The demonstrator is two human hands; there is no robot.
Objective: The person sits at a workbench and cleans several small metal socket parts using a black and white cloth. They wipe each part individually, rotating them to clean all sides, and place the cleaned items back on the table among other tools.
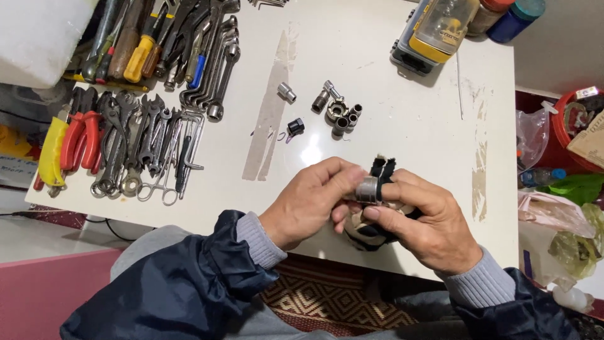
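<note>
i find a metal socket (368,189) pinched between the fingertips of my left hand (311,201) and my right hand (423,221), with a dark rag (381,169) bunched behind it under the right fingers. just beyond the fingertips a cluster of loose sockets (340,113) lies on the white table (390,75). well off past the left fingers, wrenches (145,141) and red-handled pliers (82,135) lie in rows.

Both hands meet at table (402,126) near edge: left hand (308,201) and right hand (421,220) on a socket (368,189) between them. Loose sockets (340,112) behind hands; wrenches and pliers (132,145) far left, case (434,31) back right.
</note>
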